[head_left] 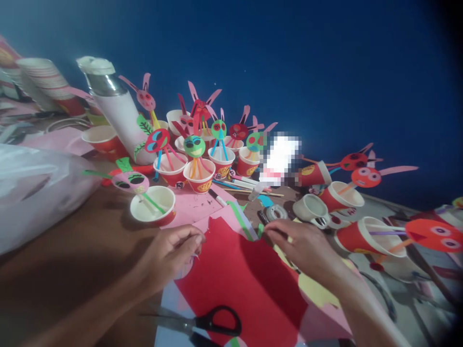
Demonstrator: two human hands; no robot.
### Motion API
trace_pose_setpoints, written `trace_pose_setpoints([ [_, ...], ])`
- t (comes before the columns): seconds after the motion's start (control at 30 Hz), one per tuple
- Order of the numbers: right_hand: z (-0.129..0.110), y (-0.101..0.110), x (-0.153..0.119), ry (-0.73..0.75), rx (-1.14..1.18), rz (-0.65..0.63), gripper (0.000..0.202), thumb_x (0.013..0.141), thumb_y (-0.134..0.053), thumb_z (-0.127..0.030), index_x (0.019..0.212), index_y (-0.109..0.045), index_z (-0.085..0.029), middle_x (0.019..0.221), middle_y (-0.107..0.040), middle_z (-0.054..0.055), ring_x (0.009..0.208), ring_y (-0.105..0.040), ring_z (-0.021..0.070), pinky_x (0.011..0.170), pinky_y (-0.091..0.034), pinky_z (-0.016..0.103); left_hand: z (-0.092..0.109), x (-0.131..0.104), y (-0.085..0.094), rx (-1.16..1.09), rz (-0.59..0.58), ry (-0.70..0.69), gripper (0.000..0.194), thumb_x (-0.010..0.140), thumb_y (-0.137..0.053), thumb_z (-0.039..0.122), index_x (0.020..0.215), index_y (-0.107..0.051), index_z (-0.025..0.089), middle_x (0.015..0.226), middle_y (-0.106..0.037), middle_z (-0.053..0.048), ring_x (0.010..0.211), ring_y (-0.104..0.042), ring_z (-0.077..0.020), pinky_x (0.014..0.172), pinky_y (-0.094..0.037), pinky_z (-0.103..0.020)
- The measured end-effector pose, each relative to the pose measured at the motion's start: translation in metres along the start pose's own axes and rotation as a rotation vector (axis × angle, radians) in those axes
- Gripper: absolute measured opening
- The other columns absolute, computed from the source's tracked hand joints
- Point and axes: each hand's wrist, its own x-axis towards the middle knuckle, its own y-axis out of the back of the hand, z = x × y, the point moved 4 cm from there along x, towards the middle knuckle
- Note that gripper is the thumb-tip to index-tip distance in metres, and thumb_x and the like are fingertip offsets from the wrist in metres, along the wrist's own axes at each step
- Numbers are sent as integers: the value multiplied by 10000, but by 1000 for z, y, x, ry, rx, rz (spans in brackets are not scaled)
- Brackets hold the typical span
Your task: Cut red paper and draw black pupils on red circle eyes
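Observation:
My left hand (181, 248) is closed in a pinch over the left edge of a red paper sheet (231, 270); a small pale scrap shows at its fingertips, too small to name. My right hand (294, 241) has its fingers drawn together at the sheet's upper right, beside a small green piece (260, 230); what it holds, if anything, is hidden. Black-handled scissors (220, 320) lie across the lower part of the red sheet. Under the sheet are pink, yellow and white papers. A paper cup (154, 207) with a pink face on a green stick stands beyond my left hand.
Several paper cups with face figures stand along the blue wall. A white bottle (121, 115) leans at the back left, near stacked cups (45, 77). A plastic bag (39, 193) fills the left side. A tape roll (277, 212) and white mug (310, 209) sit beyond my right hand.

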Motion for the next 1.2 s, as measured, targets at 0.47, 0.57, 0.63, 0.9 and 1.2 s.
trace_pose_setpoints([
  [0.47,-35,-57,8,82,28,-7,200,856,-537,-295,1022,-634,-239,1003,-639,42,942,-606,196,756,-430,259,-10,-3,9,390,133,-125,292,871,-379,296,973,-618,161,741,-634,-33,622,-568,-135,607,-460,-215],
  [0.57,-34,-58,10,54,107,-23,149,828,-559,-277,950,-632,-233,960,-648,21,886,-612,175,728,-423,247,-13,-5,10,496,164,-171,294,869,-381,270,1016,-613,167,868,-667,-54,696,-601,-149,683,-458,-224],
  [0.63,-32,-55,12,27,192,-34,95,819,-553,-264,883,-615,-232,898,-652,-6,807,-613,155,670,-410,240,-15,-5,10,511,171,-170,304,872,-374,272,1026,-615,167,835,-669,-50,692,-605,-152,688,-456,-224],
  [0.9,-29,-33,14,99,455,-31,140,834,-493,-272,724,-554,-210,760,-609,-13,719,-561,147,658,-401,248,-19,-6,11,252,157,-61,291,850,-425,287,1018,-624,156,711,-630,-20,625,-584,-136,643,-468,-220],
  [1.2,-18,-16,11,0,572,5,166,869,-476,-342,756,-496,-222,630,-503,-45,588,-475,123,533,-369,222,-25,-3,1,-109,40,89,342,855,-430,311,1101,-597,142,752,-636,-36,665,-585,-127,581,-487,-206],
])
